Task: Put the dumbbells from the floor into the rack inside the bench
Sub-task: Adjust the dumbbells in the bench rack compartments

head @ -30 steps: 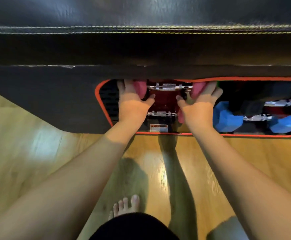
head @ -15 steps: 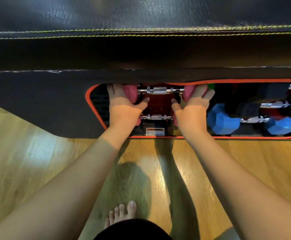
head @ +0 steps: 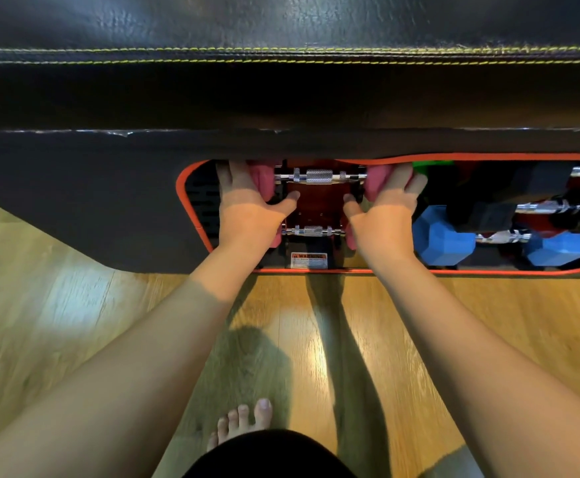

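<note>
Basically, pink dumbbell (head: 319, 176) looks small but dense and rigid; knurled chrome handle is the sure grab, the pink heads look smoother. It sits at the upper back of the bench rack (head: 192, 205), above a second pink one. Left hand (head: 248, 210) and right hand (head: 381, 210) each curl around one head. Blue dumbbell (head: 442, 238) racked just right.
</note>
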Available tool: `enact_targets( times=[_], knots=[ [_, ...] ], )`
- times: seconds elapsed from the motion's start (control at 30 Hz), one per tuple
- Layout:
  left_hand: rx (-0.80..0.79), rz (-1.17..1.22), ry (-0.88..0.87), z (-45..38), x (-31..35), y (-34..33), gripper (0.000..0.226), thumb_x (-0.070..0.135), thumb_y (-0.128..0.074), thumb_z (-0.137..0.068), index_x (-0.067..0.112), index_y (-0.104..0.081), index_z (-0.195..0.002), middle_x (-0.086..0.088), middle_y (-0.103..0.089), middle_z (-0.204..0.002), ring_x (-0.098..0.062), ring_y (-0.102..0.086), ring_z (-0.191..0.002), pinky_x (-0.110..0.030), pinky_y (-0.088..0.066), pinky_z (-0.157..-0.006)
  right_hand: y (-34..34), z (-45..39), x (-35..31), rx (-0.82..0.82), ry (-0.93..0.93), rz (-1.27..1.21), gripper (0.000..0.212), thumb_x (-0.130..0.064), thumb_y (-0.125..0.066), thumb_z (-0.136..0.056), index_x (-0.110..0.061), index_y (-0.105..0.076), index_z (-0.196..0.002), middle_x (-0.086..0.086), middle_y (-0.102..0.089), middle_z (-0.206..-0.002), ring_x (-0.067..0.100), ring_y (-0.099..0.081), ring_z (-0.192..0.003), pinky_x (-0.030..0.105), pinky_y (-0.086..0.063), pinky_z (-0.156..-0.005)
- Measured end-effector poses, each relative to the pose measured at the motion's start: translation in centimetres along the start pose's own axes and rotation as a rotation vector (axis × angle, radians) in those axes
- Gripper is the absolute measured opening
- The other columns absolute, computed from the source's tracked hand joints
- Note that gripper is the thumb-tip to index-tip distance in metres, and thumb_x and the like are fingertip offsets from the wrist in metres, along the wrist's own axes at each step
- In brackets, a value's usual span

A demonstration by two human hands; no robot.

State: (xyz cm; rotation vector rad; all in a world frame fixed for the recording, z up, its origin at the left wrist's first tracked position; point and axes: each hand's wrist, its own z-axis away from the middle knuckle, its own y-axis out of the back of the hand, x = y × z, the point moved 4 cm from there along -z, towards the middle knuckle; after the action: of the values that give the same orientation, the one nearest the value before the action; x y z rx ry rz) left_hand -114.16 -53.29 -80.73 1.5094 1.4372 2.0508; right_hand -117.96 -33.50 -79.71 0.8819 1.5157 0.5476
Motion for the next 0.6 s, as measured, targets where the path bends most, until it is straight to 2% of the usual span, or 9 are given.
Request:
enact_targets(
  times=[0.07, 0.23, 0.33, 0.37, 0.4, 0.43, 0.47, 0.5, 0.6],
  knots=[
    [0.015, 0.001, -0.028, 0.2, 0.2, 0.0, 0.068, 0.062, -0.07, -0.075, 0.001, -0.049, -0.094, -0.017, -0.052, -0.075, -0.038, -0.061, -0.069, -0.03, -0.033, -0.053, 0.0, 0.0, 0.0, 0.006, 0.013, -0.022, 0.074, -0.03, -0.074, -0.08, -0.004, -0.032, -0.136, 0.019, -0.029, -0.142, 0.035, -0.043, -0.123, 0.034, -0.043, -0.095],
    [-0.035, 0.004, -0.042, 0.8, 0.5, 0.5, 0.059, 0.057, -0.069, -0.08, 0.014, -0.033, -0.061, 0.0, -0.033, -0.046, -0.02, -0.038, -0.044, -0.027, -0.027, -0.042, -0.6, -0.1, 0.4, 0.027, 0.018, -0.065, 0.077, -0.032, -0.077, -0.076, -0.005, -0.034, -0.134, 0.018, -0.032, -0.138, 0.037, -0.045, -0.12, 0.04, -0.047, -0.095],
    [-0.069, 0.139, 0.022, 1.4, 0.2, 0.6, 0.052, 0.048, -0.078, -0.078, 0.009, -0.042, -0.073, 0.01, -0.04, -0.04, -0.003, -0.053, -0.037, -0.01, -0.036, -0.04, -1.2, 0.1, 1.8, -0.054, -0.096, -0.09, 0.103, -0.067, -0.072, -0.069, 0.0, -0.035, -0.138, 0.02, -0.037, -0.141, 0.037, -0.043, -0.127, 0.039, -0.042, -0.1],
    [-0.048, 0.229, 0.036, 1.4, -0.4, 0.4, 0.057, 0.044, -0.082, -0.074, 0.006, -0.045, -0.094, 0.011, -0.049, -0.055, 0.016, -0.056, -0.05, -0.001, -0.039, -0.049, -1.2, 0.4, 2.4, -0.053, -0.11, -0.16, 0.112, -0.071, -0.071, -0.067, -0.001, -0.031, -0.144, 0.018, -0.036, -0.145, 0.036, -0.04, -0.132, 0.038, -0.039, -0.106],
    [-0.009, 0.327, 0.037, 1.4, -1.1, 0.4, 0.084, 0.045, -0.086, -0.068, 0.004, -0.04, -0.124, 0.006, -0.06, -0.081, 0.024, -0.058, -0.076, 0.004, -0.04, -0.064, -1.0, 0.9, 3.1, -0.033, -0.117, -0.271, 0.115, -0.062, -0.077, -0.068, -0.003, -0.021, -0.15, 0.013, -0.03, -0.15, 0.031, -0.031, -0.14, 0.033, -0.031, -0.113],
    [0.002, 0.408, 0.037, 1.7, -1.7, 0.4, 0.111, 0.051, -0.087, -0.061, 0.006, -0.025, -0.141, -0.005, -0.062, -0.113, 0.01, -0.06, -0.106, -0.003, -0.043, -0.083, -0.9, 1.5, 4.0, -0.004, -0.131, -0.377, 0.118, -0.047, -0.083, -0.069, -0.008, -0.011, -0.153, 0.006, -0.022, -0.154, 0.024, -0.022, -0.145, 0.027, -0.021, -0.116],
    [0.015, 0.482, 0.043, 1.9, -2.5, 0.1, 0.124, 0.056, -0.087, -0.056, 0.013, -0.016, -0.147, -0.015, -0.051, -0.137, -0.008, -0.053, -0.126, -0.018, -0.045, -0.099, -1.1, 2.3, 5.1, 0.002, -0.16, -0.421, 0.121, -0.036, -0.086, -0.068, -0.01, -0.006, -0.154, 0.005, -0.016, -0.156, 0.022, -0.017, -0.146, 0.024, -0.016, -0.115],
    [0.027, 0.549, 0.056, 2.2, -3.3, -0.5, 0.128, 0.057, -0.088, -0.055, 0.022, -0.01, -0.15, -0.011, -0.037, -0.15, -0.013, -0.041, -0.137, -0.026, -0.037, -0.111, -1.5, 3.1, 6.1, -0.023, -0.194, -0.397, 0.12, -0.033, -0.087, -0.068, -0.011, -0.007, -0.154, 0.008, -0.016, -0.157, 0.025, -0.018, -0.145, 0.026, -0.018, -0.113],
    [-0.033, 0.579, 0.14, 3.1, -5.9, -3.5, 0.127, 0.053, -0.089, -0.054, 0.033, -0.009, -0.151, 0.0, -0.022, -0.156, -0.014, -0.027, -0.144, -0.039, -0.027, -0.119, -4.2, 4.7, 8.2, -0.193, -0.27, -0.155, 0.118, -0.037, -0.087, -0.066, -0.016, -0.01, -0.153, 0.018, -0.021, -0.151, 0.038, -0.026, -0.137, 0.045, -0.029, -0.111]
  ],
)
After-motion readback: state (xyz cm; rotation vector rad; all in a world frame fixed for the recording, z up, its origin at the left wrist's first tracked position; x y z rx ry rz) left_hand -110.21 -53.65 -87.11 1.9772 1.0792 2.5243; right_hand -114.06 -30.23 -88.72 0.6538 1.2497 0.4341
